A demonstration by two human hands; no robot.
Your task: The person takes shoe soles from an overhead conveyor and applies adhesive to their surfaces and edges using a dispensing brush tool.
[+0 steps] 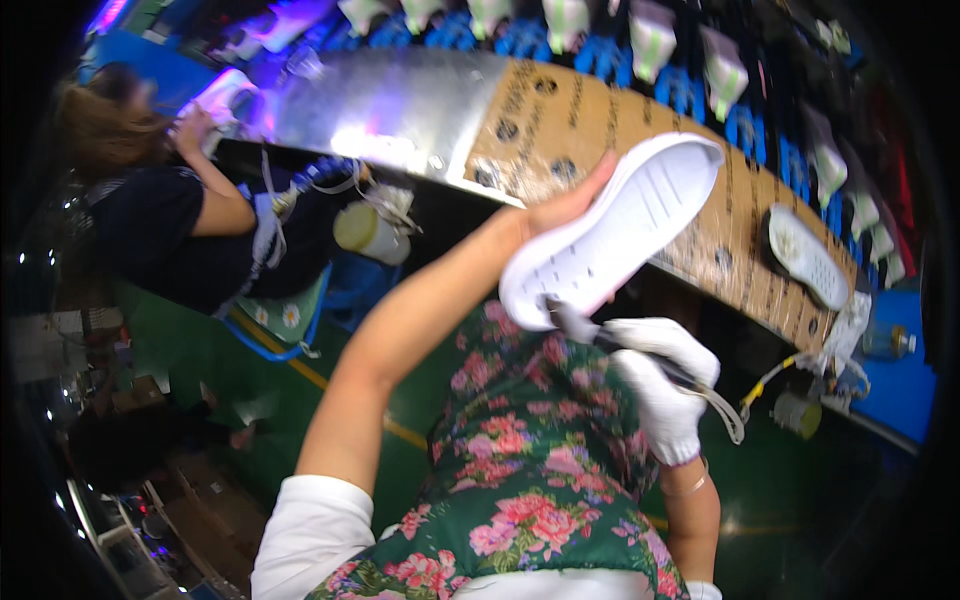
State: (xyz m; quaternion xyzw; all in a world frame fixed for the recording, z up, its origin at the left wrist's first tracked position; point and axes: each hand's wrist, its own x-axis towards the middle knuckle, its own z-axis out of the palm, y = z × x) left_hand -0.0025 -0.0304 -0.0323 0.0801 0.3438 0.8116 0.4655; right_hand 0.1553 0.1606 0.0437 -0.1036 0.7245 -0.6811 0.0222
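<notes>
My bare left hand (572,203) grips a white shoe sole (628,226) from behind and holds it up, tilted, its hollow inner face towards me. Ridges and small slots show in that face; most of the fingers are hidden behind it. A white knitted glove covers my right hand (665,385), which is closed around a slim dark-handled tool (610,340). The tool's tip meets the lower end of the sole, and its exact kind is too blurred to tell. From the handle's rear hangs a pale looped cord (728,415).
Beyond the sole runs a bench covered with taped brown cardboard (530,110), joining a metal surface (370,100). Another white sole (808,255) lies at its right. Shoe uppers on blue holders (655,45) line the back. A seated co-worker (170,220) handles a shoe; a tub (370,232) stands beside them.
</notes>
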